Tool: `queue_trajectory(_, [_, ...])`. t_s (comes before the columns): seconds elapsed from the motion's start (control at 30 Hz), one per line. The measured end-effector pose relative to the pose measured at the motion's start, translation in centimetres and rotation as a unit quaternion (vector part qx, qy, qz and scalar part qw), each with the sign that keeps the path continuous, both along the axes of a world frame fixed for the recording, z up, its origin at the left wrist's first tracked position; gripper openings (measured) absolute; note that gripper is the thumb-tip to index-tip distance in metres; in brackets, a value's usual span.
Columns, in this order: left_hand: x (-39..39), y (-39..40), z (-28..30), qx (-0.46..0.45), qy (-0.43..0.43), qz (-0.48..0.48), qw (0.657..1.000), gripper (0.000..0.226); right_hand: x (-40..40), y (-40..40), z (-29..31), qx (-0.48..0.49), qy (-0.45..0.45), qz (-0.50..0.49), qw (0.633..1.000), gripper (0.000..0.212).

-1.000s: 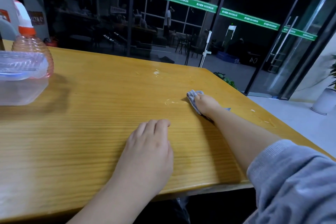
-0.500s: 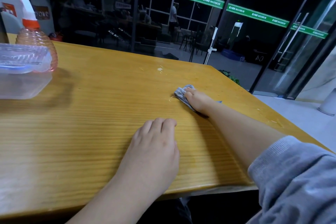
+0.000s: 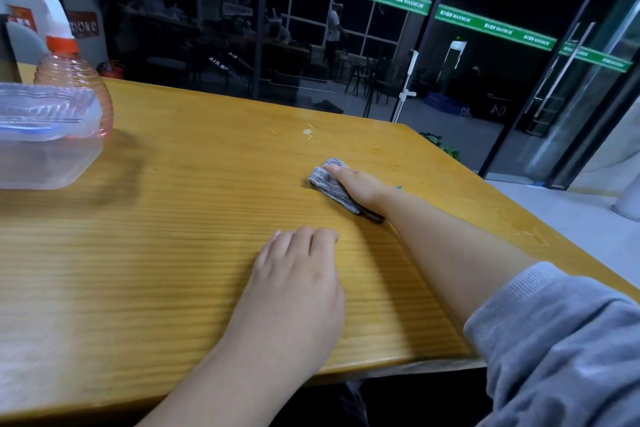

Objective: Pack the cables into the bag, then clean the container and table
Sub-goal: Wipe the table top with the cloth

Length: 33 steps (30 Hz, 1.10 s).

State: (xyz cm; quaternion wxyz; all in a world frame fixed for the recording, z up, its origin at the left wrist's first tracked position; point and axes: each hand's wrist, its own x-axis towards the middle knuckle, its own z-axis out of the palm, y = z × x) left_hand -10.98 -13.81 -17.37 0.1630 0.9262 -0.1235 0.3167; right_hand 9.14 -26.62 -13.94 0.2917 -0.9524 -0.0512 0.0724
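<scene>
My right hand [image 3: 360, 185] presses a folded grey cloth [image 3: 327, 181] flat onto the wooden table [image 3: 194, 218], fingers stretched over it, out past the table's middle. My left hand [image 3: 298, 274] rests palm down on the wood nearer to me, holding nothing. A clear plastic container [image 3: 45, 146] with its lid stands at the far left. Behind it is a pink spray bottle [image 3: 74, 80] with an orange collar and white trigger. No cables or bag are in view.
Wet smears [image 3: 308, 132] lie on the table beyond the cloth, and another wet patch [image 3: 530, 236] near the right edge. A glass wall [image 3: 346, 45] runs just behind the table's far edge. The table's right edge drops to a light floor.
My right hand has slid the cloth leftward and a little toward me across the wood. The left hand has stayed in place.
</scene>
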Motion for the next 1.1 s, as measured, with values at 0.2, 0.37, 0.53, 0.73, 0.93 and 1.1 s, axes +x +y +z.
queue_trajectory(0.2, [-0.1,0.1,0.1,0.004,-0.014,0.008,1.0,0.032,-1.1,0.3,-0.2,-0.029,-0.022,0.08,0.996,0.056])
queue_trajectory(0.37, [-0.2,0.2,0.1,-0.005,-0.012,0.001,1.0,0.033,-2.3,-0.3,-0.3,-0.077,-0.05,0.163,0.982,0.046])
queue_trajectory(0.53, [-0.3,0.2,0.3,-0.017,0.003,0.0,1.0,0.027,-4.3,-0.9,-0.4,-0.082,-0.06,0.19,0.976,0.044])
queue_trajectory(0.73, [-0.3,0.3,0.5,-0.019,0.025,0.002,0.999,0.028,-7.6,-1.7,-0.4,-0.117,-0.088,0.24,0.96,0.046])
queue_trajectory(0.93, [-0.7,0.1,1.3,-0.042,0.086,-0.001,0.995,0.025,-11.0,-2.9,-0.1,-0.12,-0.083,0.259,0.955,0.05])
queue_trajectory(1.1, [-0.9,0.2,1.6,-0.036,0.094,-0.013,0.995,0.033,-12.6,-4.7,-0.2,-0.154,-0.079,0.241,0.955,0.054])
